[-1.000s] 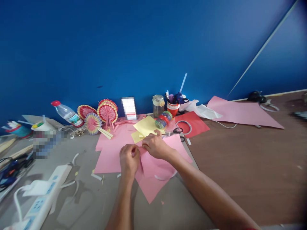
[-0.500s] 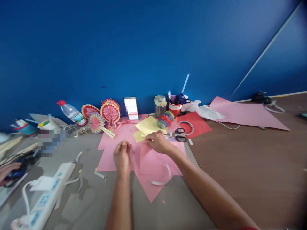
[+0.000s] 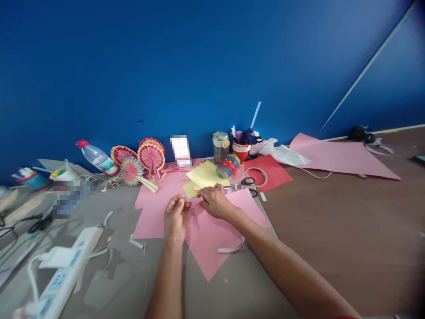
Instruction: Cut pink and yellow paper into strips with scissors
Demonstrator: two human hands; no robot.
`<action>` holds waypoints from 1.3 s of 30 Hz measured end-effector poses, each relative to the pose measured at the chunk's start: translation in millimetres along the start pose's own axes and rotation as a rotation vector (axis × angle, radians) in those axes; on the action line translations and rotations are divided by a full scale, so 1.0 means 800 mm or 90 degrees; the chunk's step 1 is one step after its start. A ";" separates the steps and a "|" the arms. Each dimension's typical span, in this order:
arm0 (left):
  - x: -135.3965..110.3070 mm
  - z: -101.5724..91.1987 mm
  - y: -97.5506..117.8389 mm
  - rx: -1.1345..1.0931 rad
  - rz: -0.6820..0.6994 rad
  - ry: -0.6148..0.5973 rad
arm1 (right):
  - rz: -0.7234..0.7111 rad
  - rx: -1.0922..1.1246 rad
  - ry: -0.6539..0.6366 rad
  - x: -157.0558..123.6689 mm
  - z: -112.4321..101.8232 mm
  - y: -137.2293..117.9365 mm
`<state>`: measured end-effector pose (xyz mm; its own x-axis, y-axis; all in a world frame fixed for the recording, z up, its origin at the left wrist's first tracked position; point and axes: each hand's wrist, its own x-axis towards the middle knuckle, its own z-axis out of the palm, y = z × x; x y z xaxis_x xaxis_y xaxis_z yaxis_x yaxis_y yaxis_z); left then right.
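Note:
My left hand (image 3: 177, 215) is closed in a pinch over the pink paper; anything between its fingertips is too small to make out. Close by on the right, my right hand (image 3: 215, 201) has its fingers bent at the edge of a pink paper sheet (image 3: 222, 226), which lies turned on other pink sheets. A curved white strip (image 3: 229, 250) rests on that sheet. Yellow paper (image 3: 206, 175) is just beyond my right hand. Scissors (image 3: 247, 187) lie by its wrist, partly hidden. A roll of multicoloured tape or cord (image 3: 228, 167) sits behind them.
Paper rosette fans (image 3: 151, 155) stand by the blue wall, with a bottle (image 3: 98, 157) beside them. A lidded jar (image 3: 221, 147) and an orange cup of tools (image 3: 241, 150) are behind. Red paper (image 3: 277, 173) lies right; a power strip (image 3: 68, 270) lies front left.
My hands have come closer together, the left moving right. The top pink sheet has turned and shifted right with its white strip. Another person's hand at the far left has left view.

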<state>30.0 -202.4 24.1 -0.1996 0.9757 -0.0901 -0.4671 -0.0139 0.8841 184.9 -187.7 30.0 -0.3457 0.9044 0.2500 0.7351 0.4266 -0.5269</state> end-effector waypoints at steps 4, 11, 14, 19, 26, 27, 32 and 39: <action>0.001 -0.002 -0.003 0.001 0.008 0.010 | 0.021 -0.011 0.020 -0.001 0.001 -0.003; -0.001 -0.001 0.006 0.012 0.015 0.002 | 0.055 -0.014 0.023 -0.004 0.006 -0.007; -0.002 0.000 0.005 0.079 0.052 0.007 | 0.056 -0.013 0.025 -0.005 0.010 -0.007; 0.001 -0.006 -0.004 0.165 0.094 0.045 | 0.057 -0.014 0.013 -0.005 0.011 -0.008; 0.003 -0.018 -0.012 0.279 0.130 0.092 | 0.061 -0.012 0.011 -0.006 0.011 -0.011; 0.003 -0.017 -0.012 0.274 0.125 0.091 | 0.063 -0.010 0.011 -0.006 0.012 -0.010; 0.000 -0.007 -0.006 0.168 0.095 0.048 | 0.073 -0.004 0.018 -0.006 0.014 -0.009; -0.003 -0.005 -0.004 0.143 0.070 0.003 | 0.075 0.008 0.023 -0.005 0.018 -0.005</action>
<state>28.2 -205.4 19.5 -0.2423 0.9701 0.0110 -0.2391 -0.0707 0.9684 174.7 -192.9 19.7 -0.2362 0.9477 0.2145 0.7617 0.3177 -0.5648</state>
